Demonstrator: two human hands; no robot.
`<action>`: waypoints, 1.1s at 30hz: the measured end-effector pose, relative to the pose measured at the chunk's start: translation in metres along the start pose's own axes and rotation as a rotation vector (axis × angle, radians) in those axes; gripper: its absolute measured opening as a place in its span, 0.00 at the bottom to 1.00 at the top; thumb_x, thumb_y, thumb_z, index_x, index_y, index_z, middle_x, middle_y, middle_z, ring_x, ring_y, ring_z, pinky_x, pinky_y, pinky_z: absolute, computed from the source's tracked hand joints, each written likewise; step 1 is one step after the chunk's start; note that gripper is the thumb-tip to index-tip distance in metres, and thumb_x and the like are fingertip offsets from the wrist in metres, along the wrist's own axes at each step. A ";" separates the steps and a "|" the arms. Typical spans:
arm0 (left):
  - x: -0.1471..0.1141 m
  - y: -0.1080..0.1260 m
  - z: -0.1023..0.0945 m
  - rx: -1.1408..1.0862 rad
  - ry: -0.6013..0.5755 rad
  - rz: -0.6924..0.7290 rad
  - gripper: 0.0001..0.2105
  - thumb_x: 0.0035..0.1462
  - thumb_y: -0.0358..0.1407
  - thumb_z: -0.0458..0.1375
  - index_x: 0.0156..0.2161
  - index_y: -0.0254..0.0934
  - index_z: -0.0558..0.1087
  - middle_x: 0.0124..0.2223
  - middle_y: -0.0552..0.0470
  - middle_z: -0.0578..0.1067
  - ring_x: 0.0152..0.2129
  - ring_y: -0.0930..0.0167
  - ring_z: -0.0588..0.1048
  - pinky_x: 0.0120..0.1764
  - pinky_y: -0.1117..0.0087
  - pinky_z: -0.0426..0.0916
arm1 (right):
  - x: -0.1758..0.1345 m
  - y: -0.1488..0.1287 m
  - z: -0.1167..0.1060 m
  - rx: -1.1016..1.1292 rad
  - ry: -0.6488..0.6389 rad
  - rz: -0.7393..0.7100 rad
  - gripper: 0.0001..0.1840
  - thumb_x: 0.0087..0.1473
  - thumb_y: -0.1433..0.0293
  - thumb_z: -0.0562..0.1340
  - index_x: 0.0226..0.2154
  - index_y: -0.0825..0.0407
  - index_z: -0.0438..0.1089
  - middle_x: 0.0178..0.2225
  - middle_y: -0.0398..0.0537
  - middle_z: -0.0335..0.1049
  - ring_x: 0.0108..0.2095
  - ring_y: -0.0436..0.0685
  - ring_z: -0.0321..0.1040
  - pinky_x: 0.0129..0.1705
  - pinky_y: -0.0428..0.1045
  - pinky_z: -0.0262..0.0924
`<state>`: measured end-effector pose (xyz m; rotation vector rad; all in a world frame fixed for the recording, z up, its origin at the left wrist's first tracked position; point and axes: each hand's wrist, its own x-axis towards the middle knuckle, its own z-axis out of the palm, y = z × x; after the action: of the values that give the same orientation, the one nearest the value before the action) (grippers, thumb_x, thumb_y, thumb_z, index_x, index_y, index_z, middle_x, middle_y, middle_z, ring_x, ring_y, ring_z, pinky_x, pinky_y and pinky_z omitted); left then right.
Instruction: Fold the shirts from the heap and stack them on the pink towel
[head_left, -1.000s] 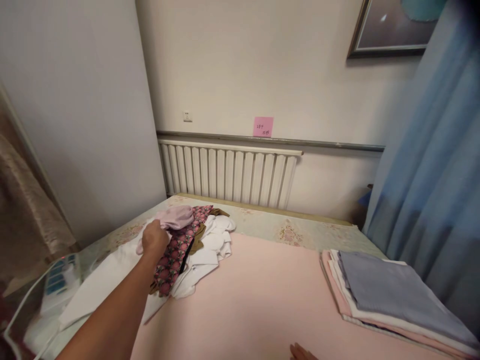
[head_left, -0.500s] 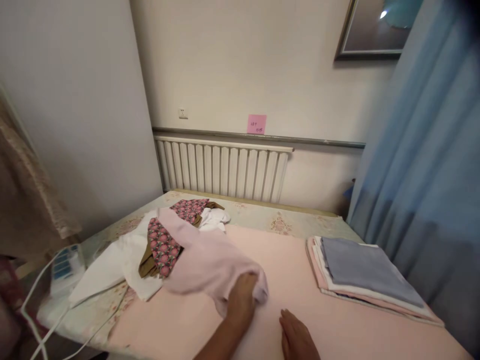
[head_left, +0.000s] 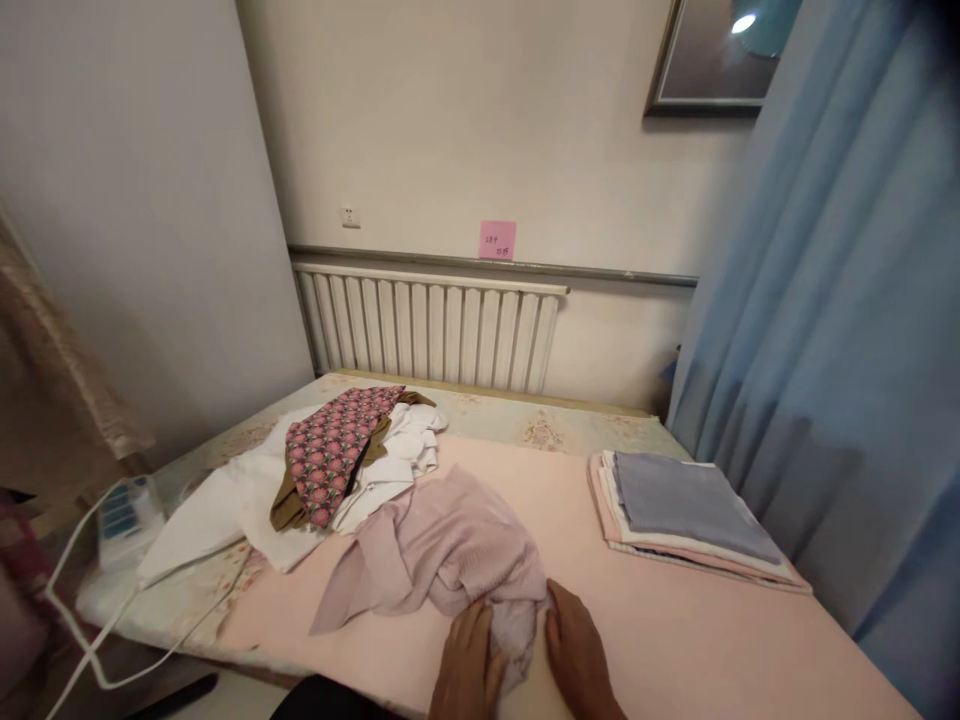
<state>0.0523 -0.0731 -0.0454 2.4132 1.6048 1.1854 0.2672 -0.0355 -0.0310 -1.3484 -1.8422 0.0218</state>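
A pale mauve ribbed garment (head_left: 465, 540) lies crumpled in front of me on the pink sheet (head_left: 675, 640). My left hand (head_left: 469, 660) rests along its near edge with fingers stretched forward, the thumb towards the right. On the garment's right side, my right hand (head_left: 577, 645) touches the border with its fingertips, the thumb apart from the fingers. A greyish bunched part (head_left: 514, 635) of the garment shows between both hands. Left of it is a loose pile with a pink floral cloth (head_left: 330, 455) over white clothes (head_left: 247, 500).
A folded stack topped by a grey-blue cloth (head_left: 690, 505) sits at the right. White cables (head_left: 94, 650) hang by a power strip (head_left: 131, 525) at the left corner. A radiator (head_left: 435, 325) stands behind the bed, and a blue curtain (head_left: 817, 350) borders the right.
The mauve garment has come off the pile and dropped onto the sheet nearer me. My left hand has loosened its grip and moved nearer; my right hand has reached the garment's edge.
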 end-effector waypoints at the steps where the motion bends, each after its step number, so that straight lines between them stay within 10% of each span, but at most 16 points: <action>1: -0.005 -0.003 -0.001 0.003 0.015 -0.016 0.23 0.61 0.36 0.52 0.61 0.38 0.60 0.58 0.41 0.69 0.55 0.62 0.68 0.53 0.57 0.68 | -0.002 0.001 0.000 0.001 0.016 0.003 0.19 0.59 0.72 0.51 0.53 0.51 0.60 0.47 0.54 0.70 0.46 0.59 0.68 0.48 0.57 0.66; 11: 0.006 -0.052 -0.023 0.159 0.150 -0.123 0.25 0.60 0.30 0.47 0.63 0.36 0.53 0.59 0.38 0.65 0.57 0.60 0.64 0.54 0.52 0.65 | -0.015 -0.022 -0.018 0.102 0.004 -0.054 0.21 0.60 0.67 0.54 0.56 0.49 0.58 0.50 0.55 0.68 0.49 0.59 0.68 0.48 0.55 0.67; 20: 0.027 -0.067 -0.026 0.292 0.093 -0.172 0.27 0.58 0.27 0.47 0.63 0.35 0.54 0.62 0.37 0.61 0.59 0.60 0.60 0.55 0.53 0.62 | -0.022 -0.050 -0.014 -0.048 -0.186 -0.274 0.42 0.49 0.60 0.64 0.63 0.51 0.51 0.64 0.59 0.51 0.54 0.68 0.62 0.51 0.58 0.62; 33: 0.027 -0.065 -0.029 0.317 0.092 -0.233 0.26 0.57 0.25 0.45 0.62 0.34 0.57 0.59 0.38 0.65 0.58 0.62 0.62 0.55 0.56 0.62 | 0.018 -0.064 0.010 -0.241 -0.332 -0.022 0.13 0.48 0.79 0.56 0.34 0.49 0.69 0.32 0.45 0.69 0.33 0.54 0.68 0.34 0.45 0.58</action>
<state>-0.0109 -0.0319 -0.0347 2.2743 2.1801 1.0884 0.2098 -0.0442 0.0024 -1.5631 -2.1927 0.0127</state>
